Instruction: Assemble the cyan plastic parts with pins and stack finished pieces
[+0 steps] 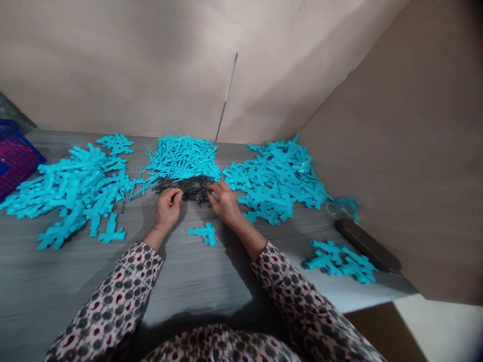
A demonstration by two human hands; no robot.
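Note:
A pile of small, thin dark pieces, too fine to identify, lies between my hands. At its left edge is my left hand, closed in a pinch; whatever is in the fingertips is too small to make out. My right hand reaches to the right edge of the same pile, thumb and fingertips together on something I cannot make out. A single turquoise toy-gun-shaped plastic part lies on the table just nearer to me. Directly behind the dark pieces is a heap of thin turquoise plastic sticks.
Turquoise gun-shaped parts form a large heap on the left and another on the right. A smaller group sits front right, beside a long dark object. A blue basket stands far left. Board walls enclose the table.

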